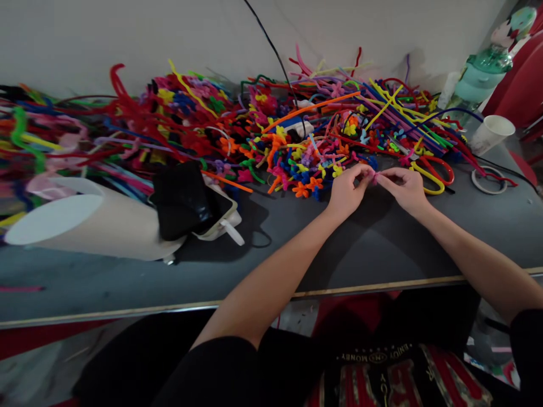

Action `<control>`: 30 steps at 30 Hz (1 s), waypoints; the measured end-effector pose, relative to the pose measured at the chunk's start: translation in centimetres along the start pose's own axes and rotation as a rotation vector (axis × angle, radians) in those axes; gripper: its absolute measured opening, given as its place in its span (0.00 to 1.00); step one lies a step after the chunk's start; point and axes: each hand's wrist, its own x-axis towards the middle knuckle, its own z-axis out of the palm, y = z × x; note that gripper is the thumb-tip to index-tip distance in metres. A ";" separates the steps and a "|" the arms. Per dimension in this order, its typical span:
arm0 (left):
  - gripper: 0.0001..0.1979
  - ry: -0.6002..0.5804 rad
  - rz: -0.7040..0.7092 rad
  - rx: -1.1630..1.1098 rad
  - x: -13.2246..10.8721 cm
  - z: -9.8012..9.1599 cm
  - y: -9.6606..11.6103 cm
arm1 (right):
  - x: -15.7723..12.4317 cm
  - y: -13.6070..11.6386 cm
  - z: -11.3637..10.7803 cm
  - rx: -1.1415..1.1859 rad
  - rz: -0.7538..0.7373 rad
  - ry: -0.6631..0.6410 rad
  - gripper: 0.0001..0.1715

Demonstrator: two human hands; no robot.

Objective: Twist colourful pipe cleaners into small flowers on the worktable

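Note:
Between my fingertips is a small pink pipe cleaner piece [375,177], mostly hidden by the fingers. My left hand [351,186] pinches it from the left, while my right hand [402,186] pinches it from the right. Both hands are just above the grey table [339,249], close to each other. Right behind them lies a heap of small pipe cleaner flowers, among them an orange one [301,189]. A yellow-handled and red-handled tool [432,180], seemingly scissors, lies beside my right hand, its blades partly covered by the heap.
Long loose pipe cleaners [394,113] cover the back of the table. At left are a white cylinder [114,220] and a black phone-like object [182,200]. On the right stand a paper cup [492,133], a green bottle [479,76] and a ring [488,180]. A black cable [271,42] hangs down.

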 end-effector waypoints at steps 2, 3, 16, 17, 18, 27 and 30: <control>0.05 0.001 -0.026 0.025 -0.2 0.1 0.2 | -0.1 -0.1 0.1 -0.005 0.000 -0.005 0.15; 0.05 0.005 -0.045 0.025 -0.2 0.1 0.2 | -0.1 -0.1 0.2 -0.011 -0.002 -0.006 0.14; 0.11 0.025 -0.205 -0.226 -0.3 0.7 -0.6 | -0.1 -0.6 0.1 0.082 0.046 -0.081 0.10; 0.11 0.028 -0.202 -0.216 -0.3 0.6 -0.6 | -0.1 -0.5 0.2 0.082 0.038 -0.088 0.11; 0.11 0.030 -0.199 -0.204 -0.4 0.6 -0.5 | -0.1 -0.5 0.2 0.075 0.027 -0.097 0.11; 0.12 0.048 -0.303 -0.363 -0.3 0.8 -0.2 | 0.9 0.6 -1.8 -0.001 -0.112 -0.087 0.17; 0.13 0.047 -0.358 -0.382 -0.3 1.0 -0.4 | 1.4 1.3 -1.9 0.011 -0.127 -0.069 0.19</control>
